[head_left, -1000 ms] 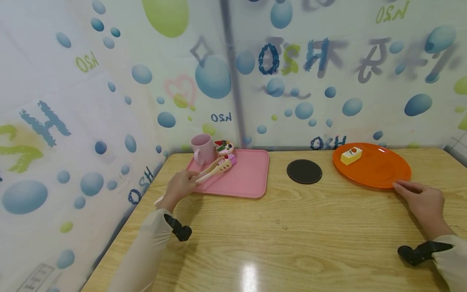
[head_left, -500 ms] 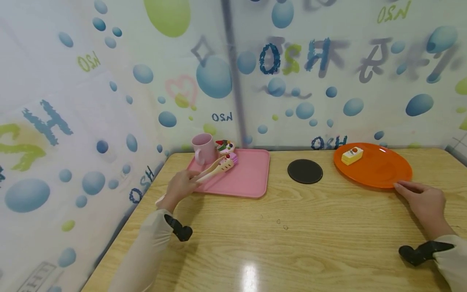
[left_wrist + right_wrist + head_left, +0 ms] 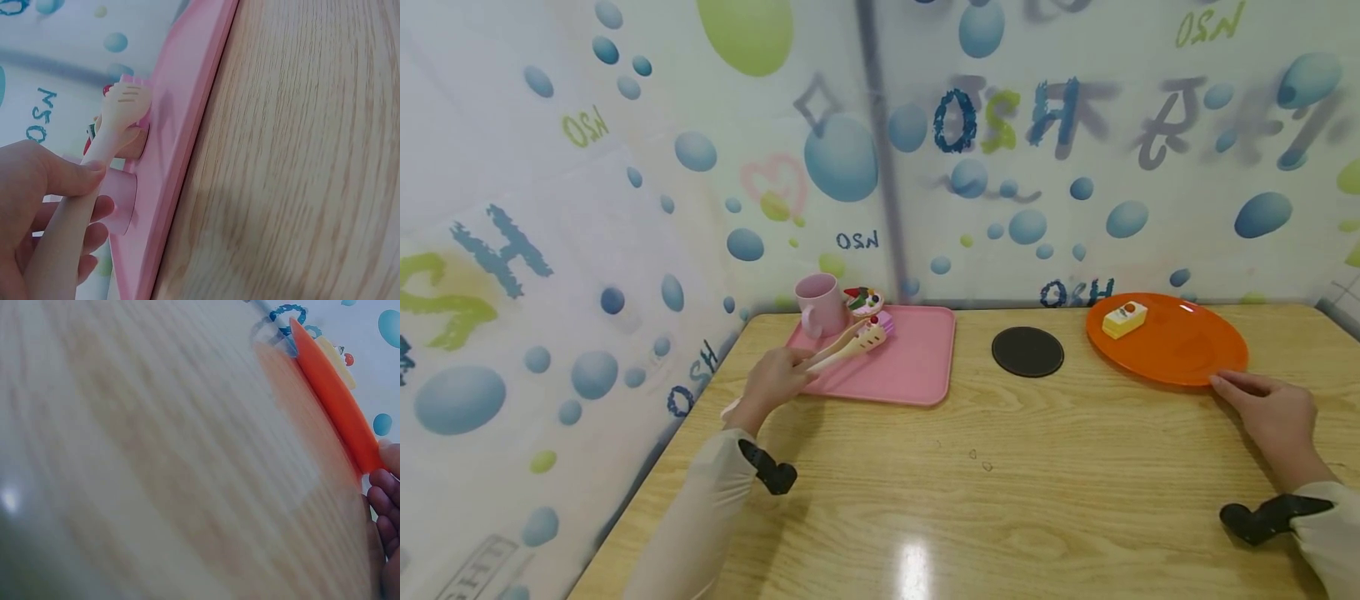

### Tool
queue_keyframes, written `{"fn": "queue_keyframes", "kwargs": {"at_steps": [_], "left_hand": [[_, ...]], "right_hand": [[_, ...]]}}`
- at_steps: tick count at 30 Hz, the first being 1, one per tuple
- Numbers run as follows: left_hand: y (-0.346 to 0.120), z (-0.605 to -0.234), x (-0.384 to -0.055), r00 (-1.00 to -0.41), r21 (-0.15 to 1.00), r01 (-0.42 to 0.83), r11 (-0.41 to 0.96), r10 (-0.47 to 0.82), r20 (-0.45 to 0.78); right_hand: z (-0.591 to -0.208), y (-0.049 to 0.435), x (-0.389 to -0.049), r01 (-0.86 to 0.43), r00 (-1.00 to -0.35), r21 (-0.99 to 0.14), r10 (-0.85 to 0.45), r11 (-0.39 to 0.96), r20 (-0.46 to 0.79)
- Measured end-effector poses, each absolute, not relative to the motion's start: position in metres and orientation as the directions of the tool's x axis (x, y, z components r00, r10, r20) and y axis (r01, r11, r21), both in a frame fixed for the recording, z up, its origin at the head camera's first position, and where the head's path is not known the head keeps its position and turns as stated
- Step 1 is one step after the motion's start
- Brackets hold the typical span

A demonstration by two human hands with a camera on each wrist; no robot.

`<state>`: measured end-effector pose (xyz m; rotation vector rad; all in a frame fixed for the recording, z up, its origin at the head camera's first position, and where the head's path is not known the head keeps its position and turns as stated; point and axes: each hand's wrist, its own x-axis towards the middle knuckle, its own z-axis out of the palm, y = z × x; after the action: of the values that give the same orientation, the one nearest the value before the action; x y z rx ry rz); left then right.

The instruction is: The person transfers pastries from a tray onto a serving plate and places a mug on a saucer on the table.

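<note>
My left hand [image 3: 775, 377] grips cream-coloured tongs [image 3: 850, 345]. The tongs' slotted tips are around a small purple toy cake [image 3: 887, 322] topped with a red berry, over the pink tray [image 3: 919, 360]. In the left wrist view, thumb and fingers wrap the tongs' [image 3: 69, 234] handle, and the slotted head hides most of the cake [image 3: 132, 79]. Over on the right, my right hand [image 3: 1273, 417] pinches the near rim of an orange plate [image 3: 1183, 350] between thumb and fingers. A yellow toy cake slice [image 3: 1124, 321] with white top sits on that plate.
A pink mug [image 3: 822, 306] stands at the tray's back left corner, beside a toy fruit tart [image 3: 865, 302]. Between tray and plate lies a round black coaster [image 3: 1027, 352]. A patterned curtain [image 3: 1000, 208] hangs right behind the wooden table [image 3: 977, 492].
The tongs and the purple cake have shifted slightly to the right. My right hand and the orange plate have stayed in place.
</note>
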<state>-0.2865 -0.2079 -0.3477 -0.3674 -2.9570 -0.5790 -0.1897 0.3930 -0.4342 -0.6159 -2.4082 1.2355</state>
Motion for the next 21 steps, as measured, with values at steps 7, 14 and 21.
{"fn": "queue_keyframes", "kwargs": {"at_steps": [7, 14, 21], "left_hand": [[-0.2041, -0.3486, -0.2852, -0.974, 0.398, 0.222, 0.890, 0.187, 0.126], [-0.2020, -0.3502, -0.2859, -0.978, 0.380, 0.207, 0.901, 0.177, 0.113], [-0.2008, -0.3479, -0.2856, -0.973, 0.376, 0.230, 0.898, 0.199, 0.120]], "right_hand": [[-0.4353, 0.3932, -0.1910, 0.220, -0.838, -0.820, 0.532, 0.528, 0.118], [-0.4349, 0.3922, -0.1914, 0.222, -0.836, -0.814, 0.534, 0.538, 0.125], [-0.4367, 0.3956, -0.1910, 0.211, -0.841, -0.822, 0.527, 0.530, 0.124]]}}
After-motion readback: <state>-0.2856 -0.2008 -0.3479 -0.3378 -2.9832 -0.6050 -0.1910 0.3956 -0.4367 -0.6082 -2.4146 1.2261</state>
